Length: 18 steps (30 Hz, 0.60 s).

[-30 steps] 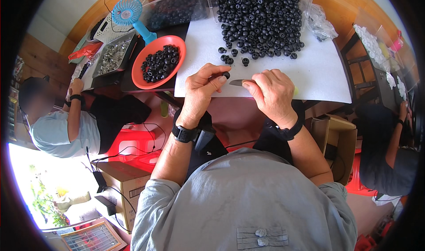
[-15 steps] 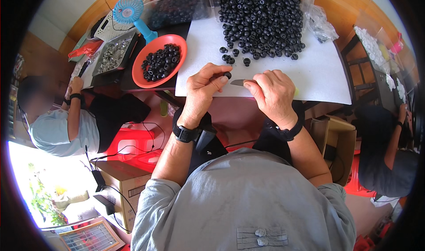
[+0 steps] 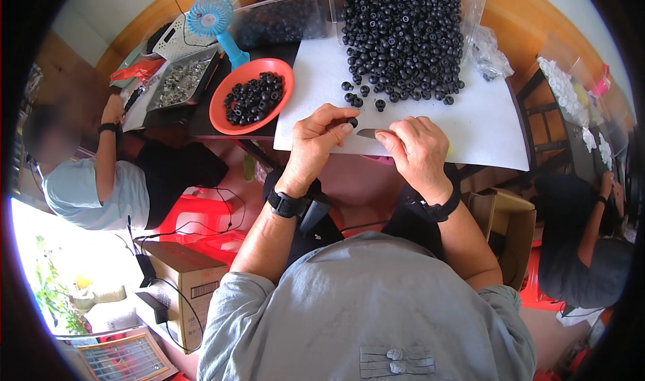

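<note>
Between thumb and forefinger, my left hand (image 3: 316,140) pinches a small round black part (image 3: 352,122) with a bead-like shape. A knife (image 3: 367,133) is gripped in my right hand (image 3: 415,147); its short blade points left toward the black part, with a gap between them. Most of the knife's handle is hidden by my fingers. Both hands are over the front edge of a white sheet (image 3: 309,85). Several loose black parts (image 3: 380,105) lie just beyond, in front of a large heap of the same parts (image 3: 403,45) spilling from a clear bin.
An orange bowl (image 3: 218,112) of black parts stands left of the sheet. Behind it are a blue fan (image 3: 232,49) and a tray (image 3: 208,79) of small metallic pieces. Co-workers sit at the left (image 3: 101,186) and right (image 3: 581,247). A cardboard box (image 3: 521,226) is by my right arm.
The view has shifted slightly, so the table sits a little differently in it. My hands keep their holds on the black part and the knife, still held apart.
</note>
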{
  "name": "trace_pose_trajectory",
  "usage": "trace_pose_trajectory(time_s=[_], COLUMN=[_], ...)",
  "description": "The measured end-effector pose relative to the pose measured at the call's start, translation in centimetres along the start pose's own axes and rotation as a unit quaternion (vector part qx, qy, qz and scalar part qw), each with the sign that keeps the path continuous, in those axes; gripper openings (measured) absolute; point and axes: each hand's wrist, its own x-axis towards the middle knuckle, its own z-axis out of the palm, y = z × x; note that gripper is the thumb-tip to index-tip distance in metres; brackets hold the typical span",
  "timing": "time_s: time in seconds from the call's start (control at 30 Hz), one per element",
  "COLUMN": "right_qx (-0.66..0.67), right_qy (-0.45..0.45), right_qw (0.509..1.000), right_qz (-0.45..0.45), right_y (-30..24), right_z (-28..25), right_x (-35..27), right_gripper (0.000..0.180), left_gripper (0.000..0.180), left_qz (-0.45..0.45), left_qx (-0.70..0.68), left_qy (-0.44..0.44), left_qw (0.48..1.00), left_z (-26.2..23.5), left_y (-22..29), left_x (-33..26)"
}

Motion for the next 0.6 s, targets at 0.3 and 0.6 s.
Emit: trace_pose_trajectory(time_s=[0.3, 0.6], right_qx=[0.114, 0.170], right_qy=[0.009, -0.032], right_qw=[0.993, 0.970], right_qz=[0.043, 0.170], right_y=[-0.6, 0.3], right_z=[-0.9, 0.8], right_x=[2.0, 2.0], right_gripper=[0.020, 0.022], left_gripper=[0.024, 0.026], left_qz=[-0.043, -0.057], left_qx=[-0.045, -0.062], left_qy=[0.007, 0.020], left_qw=[0.998, 0.996], left_z=[0.1, -0.1], left_y=[0.1, 0.4], left_x=[0.1, 0.0])
